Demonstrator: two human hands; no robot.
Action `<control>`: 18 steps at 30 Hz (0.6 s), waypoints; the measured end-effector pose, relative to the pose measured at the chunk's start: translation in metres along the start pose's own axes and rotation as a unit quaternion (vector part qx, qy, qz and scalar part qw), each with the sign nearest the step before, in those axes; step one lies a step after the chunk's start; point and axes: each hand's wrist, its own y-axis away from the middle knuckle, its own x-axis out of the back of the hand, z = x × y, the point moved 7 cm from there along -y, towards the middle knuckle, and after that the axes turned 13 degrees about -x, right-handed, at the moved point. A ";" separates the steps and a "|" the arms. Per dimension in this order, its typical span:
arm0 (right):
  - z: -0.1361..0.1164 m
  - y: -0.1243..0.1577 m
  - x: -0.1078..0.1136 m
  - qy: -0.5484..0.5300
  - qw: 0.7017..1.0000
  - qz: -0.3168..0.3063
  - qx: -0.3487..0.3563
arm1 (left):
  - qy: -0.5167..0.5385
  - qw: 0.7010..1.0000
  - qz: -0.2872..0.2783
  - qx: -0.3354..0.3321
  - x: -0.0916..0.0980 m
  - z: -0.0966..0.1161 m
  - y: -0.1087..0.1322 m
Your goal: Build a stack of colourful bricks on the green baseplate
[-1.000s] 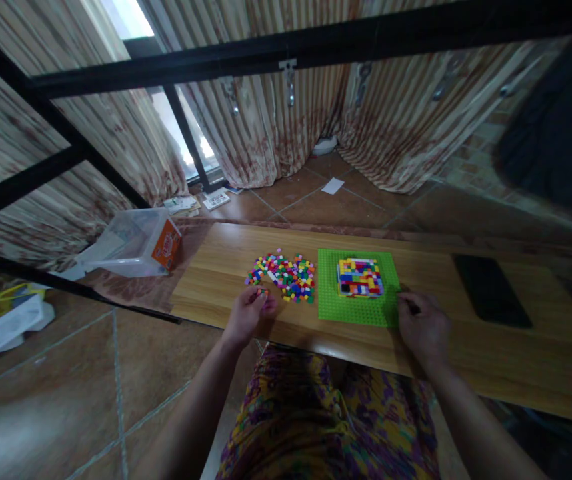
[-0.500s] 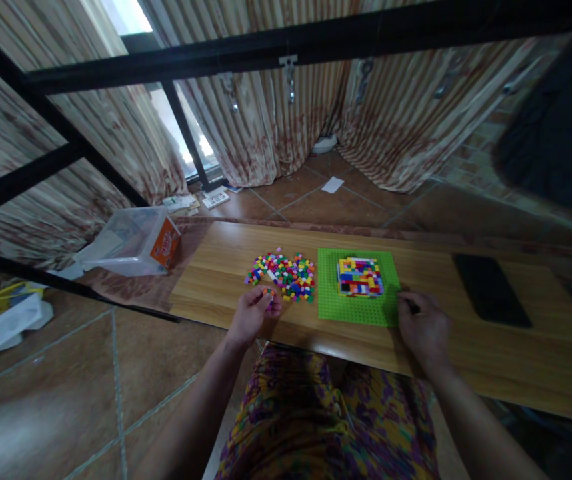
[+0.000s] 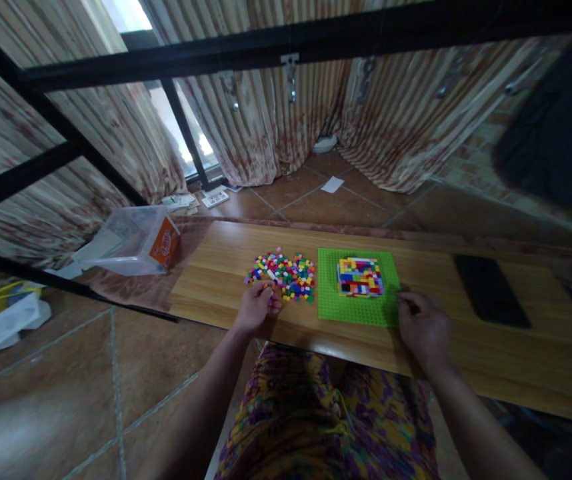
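Note:
A bright green studded baseplate (image 3: 333, 307) lies on the wooden table. On it stands a low block built of many-coloured toy bricks (image 3: 361, 277). To its left spreads a loose pile of small toy bricks (image 3: 286, 270). At the near edge of that pile, my left hand (image 3: 256, 307) is closed on a few small bricks, an orange one among them; the fingers hide most of them. My right hand (image 3: 423, 327) has its fingers curled and pinches the right edge of the baseplate.
A black phone-like slab (image 3: 491, 290) lies at the table's right. On the floor to the left sits a clear plastic box (image 3: 133, 240) with an orange label. A dark metal frame (image 3: 266, 57) crosses above the table, in front of striped curtains (image 3: 276, 133).
My left hand has shifted slightly right and up toward the pile, its fingers still closed on bricks. The right hand and the baseplate stay where they were.

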 end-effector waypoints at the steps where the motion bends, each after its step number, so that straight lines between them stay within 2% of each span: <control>1: 0.000 0.000 0.000 0.000 1.000 0.000 -0.003 | -0.006 1.000 -0.004 0.003 0.000 0.000 -0.002; 7: 0.001 0.000 0.000 0.003 1.000 0.001 -0.002 | -0.007 0.999 -0.045 0.008 0.000 0.001 -0.007; 13: 0.000 0.000 0.001 -0.007 1.000 -0.001 -0.001 | 0.061 0.995 -0.073 -0.004 0.002 0.005 -0.003; 18: -0.002 0.001 0.002 -0.011 1.000 -0.001 -0.003 | 0.083 0.994 -0.073 -0.023 0.001 0.008 0.001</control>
